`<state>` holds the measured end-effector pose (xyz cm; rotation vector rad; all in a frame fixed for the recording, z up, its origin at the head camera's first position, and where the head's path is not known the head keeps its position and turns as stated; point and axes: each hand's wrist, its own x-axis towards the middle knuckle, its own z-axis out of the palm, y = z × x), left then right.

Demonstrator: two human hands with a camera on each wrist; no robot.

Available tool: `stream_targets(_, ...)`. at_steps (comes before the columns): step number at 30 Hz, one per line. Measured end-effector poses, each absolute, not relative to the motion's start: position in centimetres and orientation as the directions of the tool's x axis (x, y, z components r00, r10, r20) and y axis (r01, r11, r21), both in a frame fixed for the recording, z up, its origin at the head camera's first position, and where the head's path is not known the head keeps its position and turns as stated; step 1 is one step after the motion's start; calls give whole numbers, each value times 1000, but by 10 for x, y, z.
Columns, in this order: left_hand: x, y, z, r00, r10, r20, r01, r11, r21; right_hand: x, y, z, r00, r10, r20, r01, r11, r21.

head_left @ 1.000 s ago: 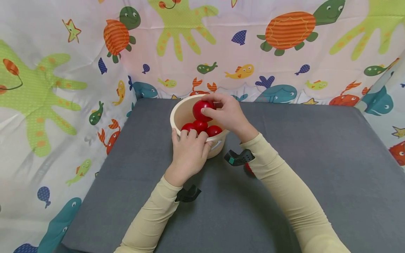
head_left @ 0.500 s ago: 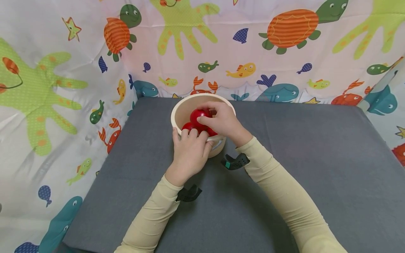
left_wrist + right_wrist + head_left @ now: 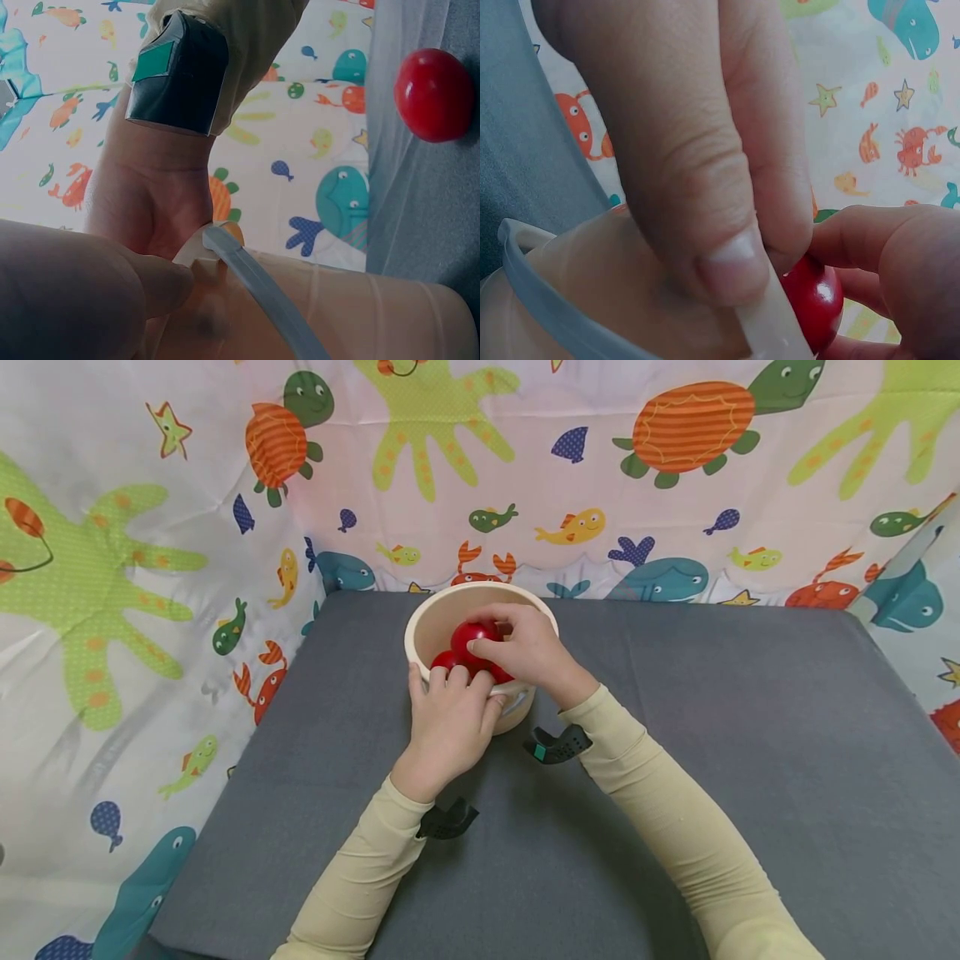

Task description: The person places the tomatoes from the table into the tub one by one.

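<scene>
A cream bucket (image 3: 423, 618) with a grey handle (image 3: 270, 300) stands toward the back of the table. My left hand (image 3: 450, 722) grips its near rim, fingers over the edge and thumb (image 3: 727, 262) outside. Inside the bucket, my right hand (image 3: 528, 647) holds a glossy red ball (image 3: 467, 637) between thumb and fingers. More red balls (image 3: 444, 660) lie beneath it, partly hidden by my hands. Another red ball (image 3: 435, 95) lies on the table in the left wrist view; in the head view it is not visible.
The grey table (image 3: 712, 735) reaches to a cloth backdrop (image 3: 495, 443) printed with sea animals, which also stands along the left side. Dark bands (image 3: 558, 743) sit at both wrists.
My right hand has lowered the red ball from rim height into the bucket, onto the others. Over the last half second it has barely moved. The left hand has kept its grip.
</scene>
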<state>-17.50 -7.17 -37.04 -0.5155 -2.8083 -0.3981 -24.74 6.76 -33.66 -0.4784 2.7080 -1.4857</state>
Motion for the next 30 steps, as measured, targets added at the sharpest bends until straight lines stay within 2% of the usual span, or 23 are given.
stream_targets(22, -175, -71, -370, -913, 304, 271, 367, 903, 224, -250, 68, -337, -965, -242, 106, -220, 512, -830)
stream_targets(30, -174, -71, -369, -909, 306, 281, 373, 900, 227, -250, 78, -330, -962, -237, 137, -241, 493, -836)
